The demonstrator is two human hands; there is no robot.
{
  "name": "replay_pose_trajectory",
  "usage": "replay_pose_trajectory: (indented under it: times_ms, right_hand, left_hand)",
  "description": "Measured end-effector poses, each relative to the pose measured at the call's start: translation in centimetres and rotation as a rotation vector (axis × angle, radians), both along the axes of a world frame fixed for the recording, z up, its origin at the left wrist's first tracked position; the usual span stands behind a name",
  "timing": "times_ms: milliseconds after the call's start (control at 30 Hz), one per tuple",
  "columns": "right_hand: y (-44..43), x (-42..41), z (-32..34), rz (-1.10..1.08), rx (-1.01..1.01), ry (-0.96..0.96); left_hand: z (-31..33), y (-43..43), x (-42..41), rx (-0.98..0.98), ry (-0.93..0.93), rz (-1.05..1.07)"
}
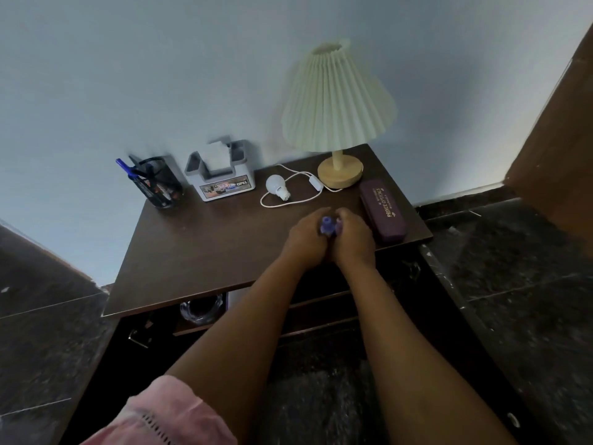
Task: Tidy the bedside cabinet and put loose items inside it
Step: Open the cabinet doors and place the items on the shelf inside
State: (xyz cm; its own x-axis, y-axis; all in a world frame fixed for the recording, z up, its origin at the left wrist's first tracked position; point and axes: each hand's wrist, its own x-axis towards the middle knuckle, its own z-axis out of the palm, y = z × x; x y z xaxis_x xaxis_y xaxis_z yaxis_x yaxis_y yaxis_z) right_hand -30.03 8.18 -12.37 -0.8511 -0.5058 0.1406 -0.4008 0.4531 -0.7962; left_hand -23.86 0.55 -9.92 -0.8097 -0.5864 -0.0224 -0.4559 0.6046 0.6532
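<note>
Pink sleeve (167, 412) at the bottom left of the frame, and from it your left forearm runs up to meet the right one just right of centre. Your left hand (308, 234) and right hand (353, 237) sit side by side over the front right part of the cabinet top (208, 245). The fingers of both are curled round a small purple item (327, 225). Only its top peeks out between your knuckles, too blurred to name. Two hands on something that small suggests you're capping or twisting it shut before it goes away, though I can't tell which.

Just right of your right hand lies the purple spectacle case (382, 210), loose and a likely candidate for storage. Above your hands, the white light bulb (276, 186) sits inside the loop of the lamp cord (288, 202), near the table lamp (337, 101). Along the wall at the left, the mesh pen holder (160, 184) and grey desk organiser (221, 175) stand upright and look like they belong on top.

Below the cabinet's front edge, the drawer (199, 328) is pulled open with a glass ashtray (201, 311) inside. Your drop-off spot is right beneath your forearms.
</note>
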Motion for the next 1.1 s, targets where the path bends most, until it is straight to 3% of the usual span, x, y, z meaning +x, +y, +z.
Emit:
replay_pose_trajectory:
  times_ms: [167,333,467,600,700,867,1100]
  right_hand:
    - [0.6,0.9,-0.8,-0.032,-0.084,-0.019]
    - [2.6,3.3,-1.0,0.095,-0.150,0.001]
    - [4.4,5.9,-1.9,0.212,-0.034,0.200]
    - [5.4,7.3,-3.4,0.342,0.128,0.170]
    - [5.8,7.3,-4.6,0.379,0.212,0.047]
    - [4.4,5.5,-6.6,0.258,0.228,-0.065]
    - [1.5,4.5,-11.7,0.137,0.336,-0.151]
  left_hand:
    - [-1.2,1.2,0.4,0.020,0.121,0.174]
    - [-1.5,2.8,4.4,0.084,0.264,0.383]
    - [-3.1,5.2,9.9,0.157,0.425,0.648]
    - [-5.8,6.8,13.1,0.260,0.402,0.877]
    - [-7.3,6.6,13.3,0.380,0.284,0.866]
    - [-9.8,5.1,11.2,0.344,0.110,0.679]
    - [-13.7,3.0,7.1,0.312,0.042,0.631]
